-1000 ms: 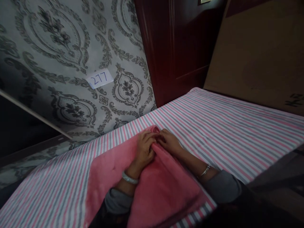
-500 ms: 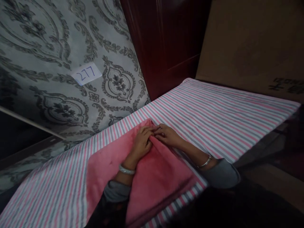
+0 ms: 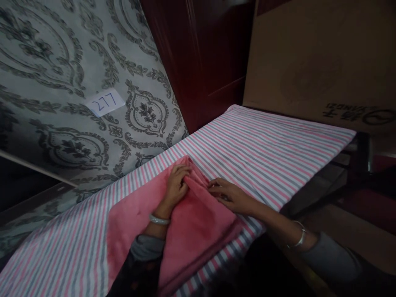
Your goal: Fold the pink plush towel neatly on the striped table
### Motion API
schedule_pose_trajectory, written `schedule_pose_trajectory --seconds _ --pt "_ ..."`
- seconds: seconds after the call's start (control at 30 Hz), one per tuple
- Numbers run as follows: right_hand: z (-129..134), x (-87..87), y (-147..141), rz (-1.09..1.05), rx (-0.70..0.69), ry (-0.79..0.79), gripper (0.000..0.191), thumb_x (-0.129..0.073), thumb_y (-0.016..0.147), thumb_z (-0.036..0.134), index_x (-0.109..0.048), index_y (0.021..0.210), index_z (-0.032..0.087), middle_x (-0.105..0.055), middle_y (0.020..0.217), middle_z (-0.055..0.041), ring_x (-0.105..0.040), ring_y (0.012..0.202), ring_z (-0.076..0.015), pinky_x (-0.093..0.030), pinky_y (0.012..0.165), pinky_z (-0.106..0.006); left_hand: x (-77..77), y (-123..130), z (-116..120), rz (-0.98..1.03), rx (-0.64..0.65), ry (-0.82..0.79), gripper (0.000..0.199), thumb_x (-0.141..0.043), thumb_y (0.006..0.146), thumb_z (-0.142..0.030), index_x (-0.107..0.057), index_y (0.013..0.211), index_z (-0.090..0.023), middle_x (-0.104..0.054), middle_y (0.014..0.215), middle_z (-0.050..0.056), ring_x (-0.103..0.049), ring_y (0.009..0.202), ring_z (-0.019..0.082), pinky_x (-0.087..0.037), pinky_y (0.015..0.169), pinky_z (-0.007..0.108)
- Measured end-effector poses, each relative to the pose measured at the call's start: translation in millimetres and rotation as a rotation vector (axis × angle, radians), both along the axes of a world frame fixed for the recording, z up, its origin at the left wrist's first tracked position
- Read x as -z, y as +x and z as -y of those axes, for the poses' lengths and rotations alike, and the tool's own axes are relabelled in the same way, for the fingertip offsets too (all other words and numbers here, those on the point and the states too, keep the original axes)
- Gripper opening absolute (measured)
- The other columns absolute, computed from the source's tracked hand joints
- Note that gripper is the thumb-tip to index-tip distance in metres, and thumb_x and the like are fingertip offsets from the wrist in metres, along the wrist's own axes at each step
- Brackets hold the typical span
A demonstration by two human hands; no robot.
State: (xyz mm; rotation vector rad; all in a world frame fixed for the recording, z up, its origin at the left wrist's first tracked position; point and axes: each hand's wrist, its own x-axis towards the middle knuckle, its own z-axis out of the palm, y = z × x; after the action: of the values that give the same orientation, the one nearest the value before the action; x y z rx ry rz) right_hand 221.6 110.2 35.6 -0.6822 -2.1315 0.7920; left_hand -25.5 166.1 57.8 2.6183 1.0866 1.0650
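Observation:
A pink, plush-looking cloth [image 3: 198, 227] lies partly folded on the striped cover [image 3: 269, 144], its layers running toward the lower middle. My left hand [image 3: 177, 183] pinches a raised edge of the cloth near its top corner, fingers curled round it. Just to the right, my right hand [image 3: 230, 196] touches the folded edge with its fingers slightly apart, palm down. A bracelet sits on each wrist.
Patterned wallpaper [image 3: 102, 140] rises behind on the left, with a white paper [image 3: 105, 102] marked 277. A dark red panel [image 3: 204, 53] stands behind the cover. Beside it at the right leans a large cardboard box [image 3: 309, 53].
My right hand has parted from my left hand and slid right and down along the cloth's edge. My left hand still grips the cloth. The view has shifted a little.

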Motion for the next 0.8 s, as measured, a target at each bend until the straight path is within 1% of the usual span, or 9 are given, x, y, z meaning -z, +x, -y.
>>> schedule_pose_trajectory --seconds 0.1,0.23,0.33,0.4,0.5,0.57,0.63,0.7,0.8 --pt "-1 2.7 -1 -0.007 -0.004 0.007 0.029 -0.05 0.092 0.025 -0.065 0.116 0.017 -0.06 0.115 -0.0128 -0.057 0.106 -0.0218 -0.048 0.091 -0.037 -2.0 0 -1 0.066 -0.004 -0.023 0.016 -0.047 0.073 -0.014 -0.057 0.081 -0.022 -0.069 0.106 0.006 -0.055 0.109 0.024 -0.045 0.097 0.046" --pt "-2 4.9 -1 0.016 -0.009 0.001 0.036 -0.047 0.095 0.033 -0.062 0.124 0.017 -0.058 0.123 -0.014 -0.055 0.111 -0.0223 -0.046 0.094 -0.037 -5.2 -2 0 0.176 -0.02 -0.058 0.015 -0.047 0.077 -0.016 -0.06 0.083 -0.022 -0.071 0.104 0.006 -0.057 0.107 0.024 -0.046 0.097 0.046" --pt "-6 3.7 -1 0.031 -0.059 0.044 0.046 -0.048 0.095 0.046 -0.061 0.128 0.017 -0.054 0.135 -0.0161 -0.05 0.12 -0.0271 -0.041 0.1 -0.043 -6.5 -3 2 0.274 -0.065 -0.079 0.012 -0.047 0.083 -0.02 -0.058 0.081 -0.023 -0.07 0.103 0.006 -0.059 0.106 0.023 -0.048 0.096 0.045" --pt "-8 1.0 -2 0.046 -0.124 0.082 0.054 -0.052 0.091 0.055 -0.061 0.127 0.016 -0.052 0.14 -0.0162 -0.049 0.119 -0.03 -0.038 0.101 -0.047 -6.4 -4 2 0.31 -0.09 -0.059 0.012 -0.047 0.085 -0.022 -0.058 0.081 -0.023 -0.069 0.103 0.006 -0.059 0.106 0.023 -0.049 0.095 0.045" --pt "-9 -5.4 -4 0.055 -0.185 0.111 0.042 -0.048 0.095 0.047 -0.067 0.116 0.016 -0.061 0.13 -0.0143 -0.053 0.109 -0.0259 -0.038 0.1 -0.045 -5.5 -2 2 0.211 -0.052 -0.011 0.014 -0.047 0.083 -0.02 -0.06 0.088 -0.023 -0.069 0.107 0.007 -0.058 0.11 0.024 -0.047 0.097 0.047" --pt "-7 -9.3 -3 0.047 -0.202 0.1 0.033 -0.044 0.098 0.037 -0.069 0.106 0.017 -0.068 0.112 -0.0117 -0.055 0.103 -0.0225 -0.038 0.099 -0.042 -5.1 0 2 0.1 -0.011 0.009 0.022 -0.046 0.084 -0.019 -0.061 0.099 -0.023 -0.067 0.118 0.008 -0.055 0.118 0.025 -0.045 0.102 0.05" --pt "-3 -11.9 1 0.045 -0.225 0.069 0.029 -0.043 0.099 0.032 -0.069 0.099 0.017 -0.07 0.099 -0.0095 -0.054 0.102 -0.0215 -0.038 0.1 -0.041 -5.4 1 2 0.044 -0.017 0.033 0.03 -0.046 0.086 -0.021 -0.058 0.114 -0.022 -0.059 0.134 0.01 -0.05 0.126 0.026 -0.041 0.106 0.052" --pt "2 -12.9 6 0.041 -0.242 0.026 0.03 -0.043 0.1 0.032 -0.069 0.097 0.018 -0.069 0.097 -0.0088 -0.052 0.106 -0.0214 -0.039 0.1 -0.04 -6.1 2 3 0.046 -0.058 0.07 0.038 -0.048 0.089 -0.026 -0.052 0.126 -0.022 -0.051 0.143 0.012 -0.046 0.131 0.026 -0.039 0.108 0.052" --pt "11 -12.3 13 0.012 -0.239 -0.033 0.037 -0.037 0.102 0.035 -0.069 0.1 0.019 -0.069 0.101 -0.0087 -0.051 0.111 -0.021 -0.039 0.103 -0.04 -6.9 3 5 0.032 -0.068 0.101 0.041 -0.05 0.091 -0.03 -0.049 0.131 -0.022 -0.051 0.142 0.012 -0.045 0.133 0.025 -0.038 0.11 0.051"
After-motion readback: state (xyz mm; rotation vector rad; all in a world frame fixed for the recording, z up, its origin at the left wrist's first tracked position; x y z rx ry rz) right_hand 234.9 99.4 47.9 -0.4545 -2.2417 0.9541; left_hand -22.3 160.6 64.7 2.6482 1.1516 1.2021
